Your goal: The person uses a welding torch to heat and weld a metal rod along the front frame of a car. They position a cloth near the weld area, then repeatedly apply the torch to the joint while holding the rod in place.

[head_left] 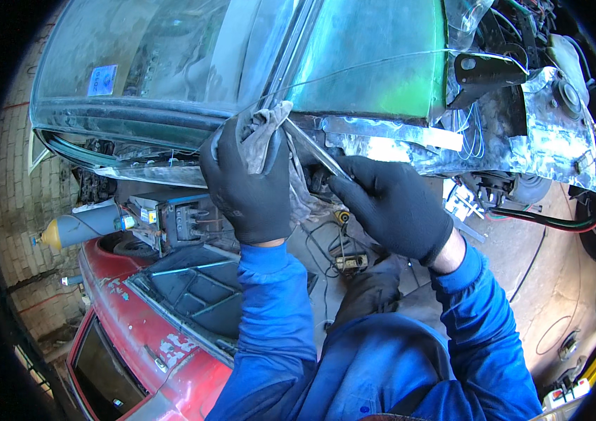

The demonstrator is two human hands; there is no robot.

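Observation:
My left hand (pixel 249 186), in a black glove, is closed round a crumpled grey rag (pixel 259 140) at the lower corner of the windshield (pixel 150 56). My right hand (pixel 400 207), gloved the same way, grips a slim shiny metal rod-like tool (pixel 315 149). It slants up and left until its far end meets the rag. The tool's gripped end is hidden in my fist. Past the rag, a thin wire (pixel 382 62) runs right, over the green-tinted panel (pixel 375 56). Part of the rag hangs down between my hands.
To the right lies the car's stripped front (pixel 551 133) with exposed parts and a black bracket (pixel 487 70). Behind my left arm stand a red car (pixel 129 302), a dark panel (pixel 193 288) and a grey gas cylinder (pixel 87 224). Cables and a small device (pixel 351 262) lie on the floor.

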